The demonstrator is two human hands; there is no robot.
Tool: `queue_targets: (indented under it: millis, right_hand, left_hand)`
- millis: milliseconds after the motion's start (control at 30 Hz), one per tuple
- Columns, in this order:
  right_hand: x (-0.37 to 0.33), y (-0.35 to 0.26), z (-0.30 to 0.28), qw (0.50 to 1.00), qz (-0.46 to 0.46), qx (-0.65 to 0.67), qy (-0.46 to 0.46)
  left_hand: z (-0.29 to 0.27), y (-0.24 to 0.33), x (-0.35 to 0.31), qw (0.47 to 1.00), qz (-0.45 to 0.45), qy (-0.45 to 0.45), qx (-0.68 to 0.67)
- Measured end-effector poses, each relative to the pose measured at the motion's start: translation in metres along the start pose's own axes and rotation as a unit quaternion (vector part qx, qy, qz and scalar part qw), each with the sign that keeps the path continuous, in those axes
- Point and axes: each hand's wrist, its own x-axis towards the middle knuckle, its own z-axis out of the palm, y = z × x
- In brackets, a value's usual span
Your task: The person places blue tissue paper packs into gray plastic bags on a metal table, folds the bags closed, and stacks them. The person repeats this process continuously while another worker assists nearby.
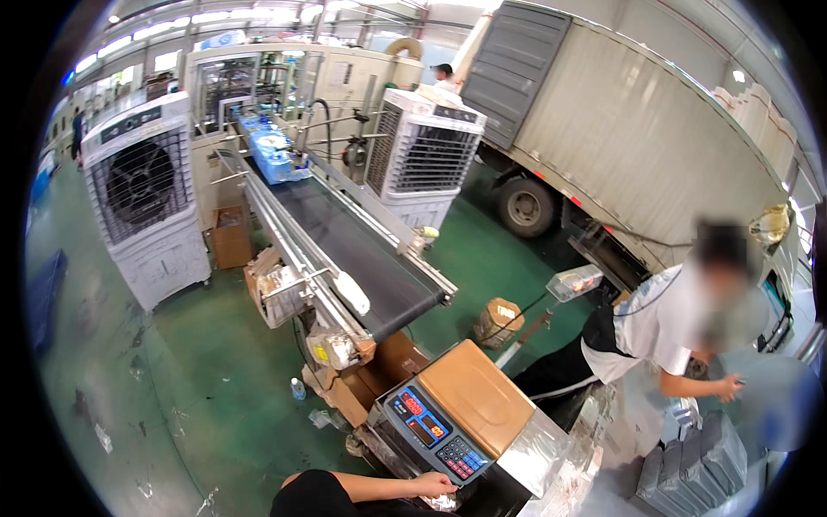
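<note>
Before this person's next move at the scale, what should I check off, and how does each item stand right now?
1. Scale platter bare: ok, nothing lies on it.
2. Display lit: ok, red digits glow.
3. Left hand placed: ok, it rests by the scale's front edge; whether its fingers grip anything, cannot tell.
4. Right hand: cannot tell, out of view.
5. Belt near end free: ok, the blue packs sit at the far end.
6. Co-worker apart from the scale: ok, bent over the silver bags to the right.
</note>
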Motion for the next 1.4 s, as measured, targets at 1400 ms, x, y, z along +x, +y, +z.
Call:
queue_targets:
  millis: [1400]
  right_hand:
    - [0.014, -0.105, 0.015, 0.924, -0.34, -0.023, -0.175]
  left_hand:
    - [0.022, -0.015, -0.099, 0.969, -0.022, 0.228, -0.09]
